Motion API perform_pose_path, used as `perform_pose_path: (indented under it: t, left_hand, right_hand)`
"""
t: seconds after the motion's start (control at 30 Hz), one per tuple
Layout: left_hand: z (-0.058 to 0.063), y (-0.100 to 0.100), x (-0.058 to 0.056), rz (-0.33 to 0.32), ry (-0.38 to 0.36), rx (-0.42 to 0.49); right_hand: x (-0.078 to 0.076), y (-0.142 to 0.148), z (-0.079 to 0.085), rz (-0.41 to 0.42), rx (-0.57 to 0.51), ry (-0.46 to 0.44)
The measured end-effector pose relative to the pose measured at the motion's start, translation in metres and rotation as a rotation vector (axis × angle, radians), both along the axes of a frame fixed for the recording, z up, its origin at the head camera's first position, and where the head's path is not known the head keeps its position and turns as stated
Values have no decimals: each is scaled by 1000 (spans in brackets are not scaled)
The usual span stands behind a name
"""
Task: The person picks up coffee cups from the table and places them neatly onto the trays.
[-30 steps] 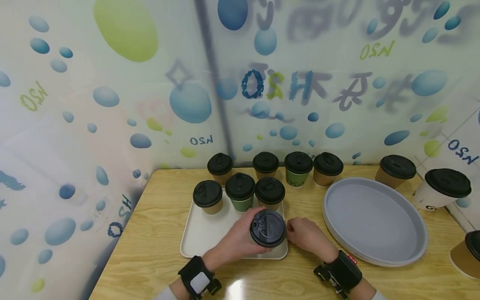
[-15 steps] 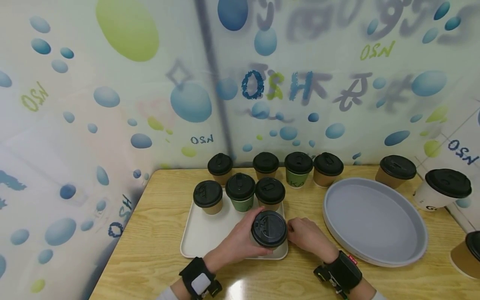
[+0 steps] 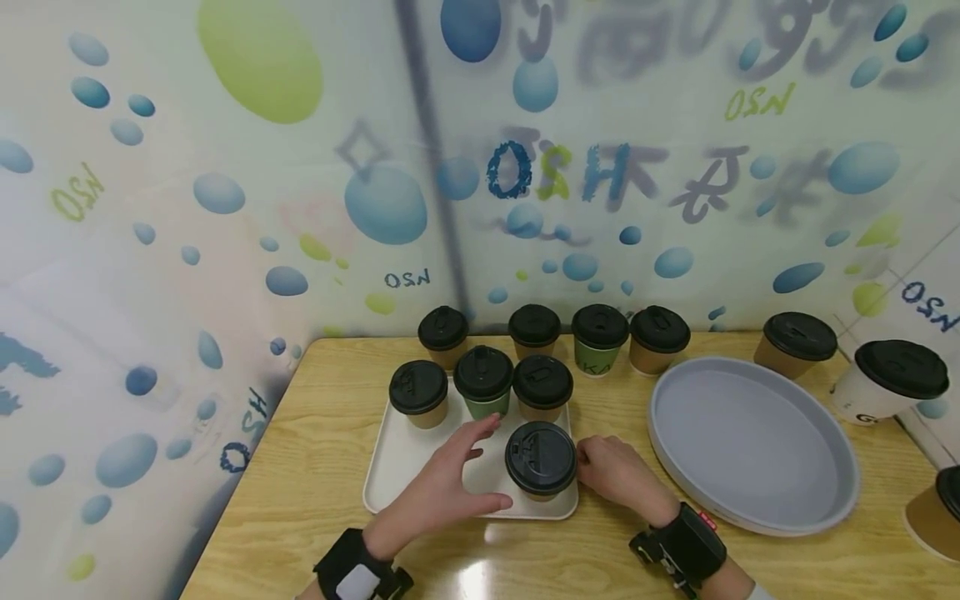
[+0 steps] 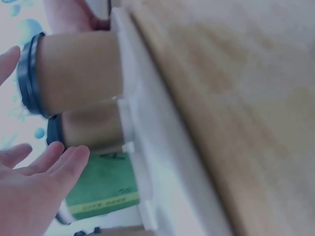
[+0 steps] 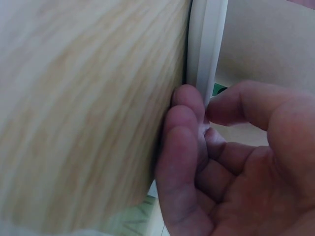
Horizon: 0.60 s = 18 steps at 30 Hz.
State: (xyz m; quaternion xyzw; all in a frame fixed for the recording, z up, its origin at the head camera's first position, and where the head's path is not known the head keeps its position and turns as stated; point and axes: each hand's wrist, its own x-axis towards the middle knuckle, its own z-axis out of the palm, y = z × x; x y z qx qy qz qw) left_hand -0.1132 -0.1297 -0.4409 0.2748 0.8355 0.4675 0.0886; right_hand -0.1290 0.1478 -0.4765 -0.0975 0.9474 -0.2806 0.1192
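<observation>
A brown paper coffee cup with a black lid (image 3: 541, 458) stands upright at the front right of the white tray (image 3: 397, 467). Left of it my left hand (image 3: 442, 487) is spread, thumb and fingers apart from the cup. The left wrist view shows that cup's plain brown side (image 4: 78, 71). My right hand (image 3: 618, 475) grips the tray's right edge; in the right wrist view its curled fingers (image 5: 182, 152) lie against the rim, with the thumb over it. Behind on the tray stand two brown cups (image 3: 418, 396) and a green cup (image 3: 483, 383), all lidded.
A round grey tray (image 3: 753, 446) lies right of my right hand. More lidded cups, one of them green (image 3: 600, 337), line the table's back edge. A white cup (image 3: 888, 379) and a brown cup (image 3: 937, 512) stand far right. A printed curtain (image 3: 480, 167) hangs behind the table.
My left hand has let go of the coffee cup and drawn back to the left. The cup now stands on the tray. My right hand has kept its place at the tray's edge.
</observation>
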Motion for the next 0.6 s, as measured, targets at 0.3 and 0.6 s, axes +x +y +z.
perform_pose_path:
  t: [0.3, 0.6]
  left_hand:
    - [15, -12, -6, 27, 136, 58]
    - [40, -29, -22, 75, 355, 82]
  right_hand:
    - [-1, 0, -1, 4, 1, -14]
    - [-1, 1, -1, 11, 10, 11]
